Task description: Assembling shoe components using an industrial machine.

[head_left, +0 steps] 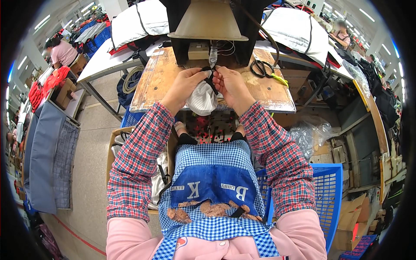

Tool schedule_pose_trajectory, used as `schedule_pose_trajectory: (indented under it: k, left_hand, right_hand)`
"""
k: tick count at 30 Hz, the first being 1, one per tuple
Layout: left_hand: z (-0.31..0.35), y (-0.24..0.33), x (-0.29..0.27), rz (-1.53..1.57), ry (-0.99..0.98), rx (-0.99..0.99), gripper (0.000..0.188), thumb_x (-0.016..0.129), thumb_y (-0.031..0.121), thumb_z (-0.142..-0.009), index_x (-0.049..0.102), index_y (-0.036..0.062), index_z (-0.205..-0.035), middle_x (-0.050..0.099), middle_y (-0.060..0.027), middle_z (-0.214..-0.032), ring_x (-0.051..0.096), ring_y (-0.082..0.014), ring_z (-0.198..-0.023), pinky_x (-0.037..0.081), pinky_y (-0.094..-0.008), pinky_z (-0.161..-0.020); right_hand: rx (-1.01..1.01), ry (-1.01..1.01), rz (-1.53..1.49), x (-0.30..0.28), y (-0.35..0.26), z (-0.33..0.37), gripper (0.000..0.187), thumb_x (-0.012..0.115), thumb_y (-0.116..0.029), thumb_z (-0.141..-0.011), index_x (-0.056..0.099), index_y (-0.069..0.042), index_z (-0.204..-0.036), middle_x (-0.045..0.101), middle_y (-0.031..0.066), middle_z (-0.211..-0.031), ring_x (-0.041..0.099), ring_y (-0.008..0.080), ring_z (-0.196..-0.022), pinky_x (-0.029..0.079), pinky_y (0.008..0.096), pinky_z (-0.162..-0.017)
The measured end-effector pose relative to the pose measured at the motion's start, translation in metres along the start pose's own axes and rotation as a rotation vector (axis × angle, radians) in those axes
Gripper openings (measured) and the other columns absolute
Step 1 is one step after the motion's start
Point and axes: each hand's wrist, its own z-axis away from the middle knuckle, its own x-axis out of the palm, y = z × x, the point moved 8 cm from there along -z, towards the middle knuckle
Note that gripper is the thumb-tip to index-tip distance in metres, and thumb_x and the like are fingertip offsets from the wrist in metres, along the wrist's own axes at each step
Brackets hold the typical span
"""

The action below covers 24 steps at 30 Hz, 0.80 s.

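Left hand pinches the bunched white striped cloth piece over the worn wooden bench's front edge; right hand grips its thin black strap under the machine's metal head. All 10 fingers sit close; a slip could nip them.

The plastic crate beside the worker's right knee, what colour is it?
The perforated plastic crate is bright blue, seen best in the head view, lower right.

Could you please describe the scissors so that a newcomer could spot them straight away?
Start at the worn wooden worktable in front of the seated person. Near its far right corner, right of the person's right hand, lie black-handled scissors. Their two round finger loops set them apart from the yellow-green tag beside them.
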Motion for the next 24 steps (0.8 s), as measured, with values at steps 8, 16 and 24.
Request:
schedule_pose_trajectory:
  k: [8,16,24]
  left_hand:
    - [-0.003,-0.001,-0.004,-0.041,-0.018,0.016,0.026,0.061,0.020,-0.095,0.064,-0.0039,-0.106,0.065,-0.0015,-0.087,0.059,-0.0063,-0.072,0.048,-0.0226,-0.062]
    - [0.016,0.002,-0.018,-0.241,-0.021,0.038,0.031,0.061,0.020,-0.094,0.063,-0.0067,-0.109,0.065,-0.0017,-0.090,0.057,-0.0058,-0.077,0.046,-0.0220,-0.066]
    - [0.076,0.010,-0.004,-0.449,-0.157,-0.016,0.028,0.061,0.020,-0.095,0.064,-0.0017,-0.112,0.064,0.0041,-0.090,0.056,-0.0013,-0.079,0.046,-0.0180,-0.068]
  right_hand:
    - [-0.004,-0.022,-0.013,0.002,-0.001,0.001,0.013,0.059,-0.019,-0.094,0.060,-0.007,-0.091,0.061,-0.0012,-0.081,0.059,0.0093,-0.068,0.047,0.0226,-0.055]
    - [0.021,-0.129,0.125,-0.002,-0.008,0.028,0.014,0.059,-0.020,-0.094,0.061,-0.006,-0.092,0.061,-0.0005,-0.081,0.058,0.0092,-0.069,0.048,0.0238,-0.060]
    - [-0.598,-0.206,0.824,0.012,-0.035,0.100,0.028,0.062,-0.020,-0.092,0.064,0.002,-0.109,0.070,0.0100,-0.090,0.066,0.0144,-0.078,0.052,0.0288,-0.067]
